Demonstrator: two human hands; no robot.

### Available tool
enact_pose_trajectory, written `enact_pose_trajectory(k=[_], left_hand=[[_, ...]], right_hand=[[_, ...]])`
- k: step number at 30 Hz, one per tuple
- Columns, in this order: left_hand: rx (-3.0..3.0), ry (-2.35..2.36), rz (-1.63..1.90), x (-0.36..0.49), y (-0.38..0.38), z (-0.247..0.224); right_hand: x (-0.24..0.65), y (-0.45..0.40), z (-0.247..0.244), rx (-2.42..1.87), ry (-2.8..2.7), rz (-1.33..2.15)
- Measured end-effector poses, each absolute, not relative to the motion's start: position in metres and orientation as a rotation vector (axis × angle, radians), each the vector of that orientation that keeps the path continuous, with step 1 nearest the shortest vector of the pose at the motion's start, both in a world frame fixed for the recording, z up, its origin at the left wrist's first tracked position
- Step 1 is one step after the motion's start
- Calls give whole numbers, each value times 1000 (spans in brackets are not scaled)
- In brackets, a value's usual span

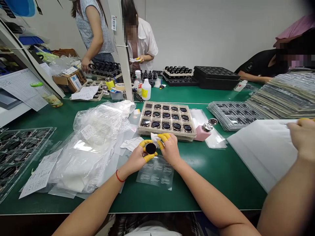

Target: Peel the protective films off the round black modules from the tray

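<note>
Green tabletop [236,183], pale wall [209,32], white post [125,70], left hand [136,159] holding disc [151,148]

Head-worn, set above and behind the hands [136,159]; faces forward and down along both forearms [103,196], near enough to show each hand whole. Places the hands just below mid-view, catches the lap [152,230] beneath them, spreads wide over the counter [209,190] around them, and reaches the wall [209,36] well beyond.
</note>
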State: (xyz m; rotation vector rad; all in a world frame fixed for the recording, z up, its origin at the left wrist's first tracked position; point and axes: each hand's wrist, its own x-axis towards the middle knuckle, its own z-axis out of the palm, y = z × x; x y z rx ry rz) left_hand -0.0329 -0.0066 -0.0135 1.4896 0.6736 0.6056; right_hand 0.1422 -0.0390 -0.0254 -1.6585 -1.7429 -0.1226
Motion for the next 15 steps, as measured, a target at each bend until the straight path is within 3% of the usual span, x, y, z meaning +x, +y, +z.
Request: enact_pose_trajectory(k=[7, 15], left_hand=[[1702, 608, 749, -36, -5, -25], [1788, 529, 703, -35, -9, -20]], right_hand=[[146, -55, -10, -1729, -1587, 522], [139, -56, -5, -1594, -1499, 800]])
